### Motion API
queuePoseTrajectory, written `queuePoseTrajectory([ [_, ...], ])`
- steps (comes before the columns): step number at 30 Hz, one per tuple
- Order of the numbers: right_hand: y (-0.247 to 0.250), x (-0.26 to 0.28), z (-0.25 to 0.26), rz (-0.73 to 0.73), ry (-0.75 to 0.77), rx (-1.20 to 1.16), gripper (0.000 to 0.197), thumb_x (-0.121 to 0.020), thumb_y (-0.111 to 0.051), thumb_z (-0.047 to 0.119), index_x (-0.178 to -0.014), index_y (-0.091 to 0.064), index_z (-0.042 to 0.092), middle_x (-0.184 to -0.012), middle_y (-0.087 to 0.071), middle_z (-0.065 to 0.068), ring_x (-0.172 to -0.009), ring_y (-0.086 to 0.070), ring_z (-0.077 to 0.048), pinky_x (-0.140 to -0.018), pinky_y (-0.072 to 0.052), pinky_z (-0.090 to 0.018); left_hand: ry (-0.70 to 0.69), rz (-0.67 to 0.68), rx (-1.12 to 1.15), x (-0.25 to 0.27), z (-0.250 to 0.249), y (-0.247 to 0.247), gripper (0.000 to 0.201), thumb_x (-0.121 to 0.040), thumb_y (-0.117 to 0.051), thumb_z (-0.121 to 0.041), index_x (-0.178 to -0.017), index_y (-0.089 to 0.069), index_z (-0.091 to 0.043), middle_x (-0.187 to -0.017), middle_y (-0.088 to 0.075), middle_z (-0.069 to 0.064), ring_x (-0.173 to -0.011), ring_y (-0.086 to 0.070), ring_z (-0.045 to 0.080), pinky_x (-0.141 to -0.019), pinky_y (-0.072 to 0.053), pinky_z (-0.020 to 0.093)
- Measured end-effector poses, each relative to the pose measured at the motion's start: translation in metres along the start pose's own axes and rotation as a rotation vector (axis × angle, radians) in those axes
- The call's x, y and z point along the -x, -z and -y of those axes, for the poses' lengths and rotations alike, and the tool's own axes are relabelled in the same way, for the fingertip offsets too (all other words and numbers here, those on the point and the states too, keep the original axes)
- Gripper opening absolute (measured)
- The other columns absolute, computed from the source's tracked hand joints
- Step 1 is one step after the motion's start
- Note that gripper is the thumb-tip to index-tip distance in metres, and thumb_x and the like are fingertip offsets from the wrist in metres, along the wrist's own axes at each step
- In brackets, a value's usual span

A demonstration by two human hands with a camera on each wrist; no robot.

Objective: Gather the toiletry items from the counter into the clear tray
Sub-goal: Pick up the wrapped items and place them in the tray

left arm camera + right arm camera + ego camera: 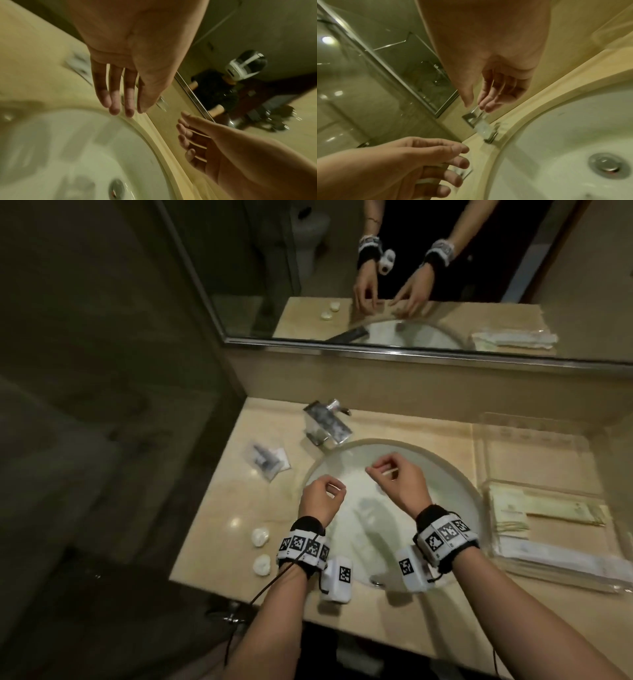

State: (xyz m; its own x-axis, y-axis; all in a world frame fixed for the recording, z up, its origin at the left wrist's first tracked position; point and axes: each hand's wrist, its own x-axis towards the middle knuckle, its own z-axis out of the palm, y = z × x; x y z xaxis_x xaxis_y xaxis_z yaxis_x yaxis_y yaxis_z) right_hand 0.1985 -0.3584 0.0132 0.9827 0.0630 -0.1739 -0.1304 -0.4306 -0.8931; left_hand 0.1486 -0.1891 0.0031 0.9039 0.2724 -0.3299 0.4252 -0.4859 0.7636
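two hands over sink [455, 474]. left hand [320, 499] fingers loosely curled, holding nothing. right hand [399, 482] fingers loosely curled; thin pale stick [388, 473] lies at fingertips, grip unclear. dark sachet [269, 458] on counter [219, 508] left of faucet [327, 422], apart from both hands. two white round caps [261, 549] near left wrist. clear tray [493, 453] at right holds flat packets [548, 511].
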Motion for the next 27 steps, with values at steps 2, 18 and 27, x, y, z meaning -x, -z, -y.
queuePoseTrajectory([
  [2,-0.034,-0.003,0.016,0.096,0.014,0.017,0.018,-0.081,-0.076,0.03,-0.087,-0.065,0.017,-0.083,-0.069,0.001,-0.069,-0.064,-0.018,-0.062,-0.047,-0.021,0.047,-0.058,0.009,-0.003,0.021,0.03,0.006,-0.081,-0.064,-0.021,-0.085,-0.07,-0.021,-0.08,-0.071,-0.005,-0.077,-0.066,0.014,-0.077,-0.055,0.032],
  [18,-0.212,-0.064,0.051,0.355,0.048,0.452,0.056,-0.082,-0.065,0.001,-0.134,-0.048,0.012,-0.138,-0.052,-0.01,-0.122,-0.054,-0.028,-0.103,-0.043,-0.035,0.029,-0.1,-0.178,-0.067,0.11,0.135,0.047,-0.076,-0.077,-0.014,-0.118,-0.055,-0.018,-0.129,-0.051,0.0,-0.119,-0.052,0.019,-0.1,-0.044,0.03],
  [27,-0.227,-0.069,0.042,0.481,0.149,0.73,0.081,-0.087,-0.061,0.008,-0.154,-0.02,0.027,-0.146,-0.046,-0.009,-0.13,-0.048,-0.029,-0.11,-0.039,-0.045,-0.029,0.157,-0.382,-0.099,0.116,0.119,0.094,-0.082,-0.072,-0.018,-0.153,-0.011,-0.029,-0.163,-0.006,-0.006,-0.151,-0.005,0.02,-0.122,-0.017,0.042],
])
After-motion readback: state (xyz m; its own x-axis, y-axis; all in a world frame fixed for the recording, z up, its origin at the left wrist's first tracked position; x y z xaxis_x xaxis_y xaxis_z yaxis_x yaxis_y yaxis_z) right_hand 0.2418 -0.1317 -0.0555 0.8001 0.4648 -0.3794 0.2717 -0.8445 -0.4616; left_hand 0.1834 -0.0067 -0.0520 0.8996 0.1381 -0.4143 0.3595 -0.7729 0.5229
